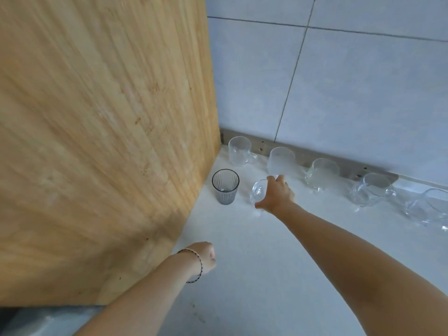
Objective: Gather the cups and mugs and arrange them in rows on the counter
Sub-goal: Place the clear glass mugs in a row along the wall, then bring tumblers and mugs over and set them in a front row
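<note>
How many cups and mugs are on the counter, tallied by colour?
Clear cups along the wall: 5
Clear cup held in the right hand: 1
Grey ribbed tumbler: 1
Total: 7

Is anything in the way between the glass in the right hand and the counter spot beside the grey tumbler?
Nothing visible. The right hand holds the clear glass just right of the grey tumbler, only bare counter between them.

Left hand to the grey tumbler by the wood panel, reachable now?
Probably yes: bare counter lies between left hand and grey tumbler; the right hand, holding a clear glass, sits to the tumbler's side, off that path.
</note>
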`<state>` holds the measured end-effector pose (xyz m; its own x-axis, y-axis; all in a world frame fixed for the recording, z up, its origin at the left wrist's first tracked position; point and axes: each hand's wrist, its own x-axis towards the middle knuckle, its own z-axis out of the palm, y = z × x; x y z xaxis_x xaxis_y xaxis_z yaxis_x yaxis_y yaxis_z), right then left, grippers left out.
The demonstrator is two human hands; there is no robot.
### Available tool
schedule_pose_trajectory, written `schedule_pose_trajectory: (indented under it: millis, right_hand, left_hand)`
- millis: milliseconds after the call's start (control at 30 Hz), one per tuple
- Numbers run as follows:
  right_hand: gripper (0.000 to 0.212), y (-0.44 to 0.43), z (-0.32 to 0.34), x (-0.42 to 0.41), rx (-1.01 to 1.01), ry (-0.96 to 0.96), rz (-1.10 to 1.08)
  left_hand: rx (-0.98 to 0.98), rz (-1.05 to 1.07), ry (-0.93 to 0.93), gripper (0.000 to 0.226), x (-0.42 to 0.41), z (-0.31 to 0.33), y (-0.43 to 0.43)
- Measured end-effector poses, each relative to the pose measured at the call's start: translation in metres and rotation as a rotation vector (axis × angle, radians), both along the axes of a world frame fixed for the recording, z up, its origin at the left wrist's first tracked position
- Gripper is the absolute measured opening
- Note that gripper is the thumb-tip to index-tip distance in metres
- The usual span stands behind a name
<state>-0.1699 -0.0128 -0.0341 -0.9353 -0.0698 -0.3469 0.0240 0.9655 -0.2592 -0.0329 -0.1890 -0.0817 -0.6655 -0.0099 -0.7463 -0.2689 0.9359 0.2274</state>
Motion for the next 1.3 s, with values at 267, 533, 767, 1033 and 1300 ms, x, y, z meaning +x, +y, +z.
schedule_pose_trajectory:
  millis: [267, 533, 767, 1033, 1300]
  right_hand:
    - [0.097, 0.022, -0.012, 0.027, -0.133, -0.054, -0.057]
    - [0.055, 0.153, -0.028, 0.116, -0.019, -0.400, -0.156]
    - [0.046, 0.315, 0.003, 0.190, -0.001, -0.440, -0.433]
    - [0.040, 0.508, 0.029, 0.275, 0.020, -0.260, -0.619]
    - [0.065, 0.657, 0.043, 0.320, 0.233, -0.243, -0.578]
  left_hand:
    - [0.034, -0.088, 0.016, 0.041, -0.012, -0.009, 0.010]
    - [0.019, -0.277, -0.004, 0.040, -0.027, -0.007, 0.084]
    - [0.042, -0.554, 0.040, 0.035, -0.034, 0.011, 0.225]
    - [0.035, -0.704, 0.082, 0.017, 0.000, 0.025, 0.404]
    - [0.013, -0.634, 0.073, 0.025, 0.052, 0.036, 0.523]
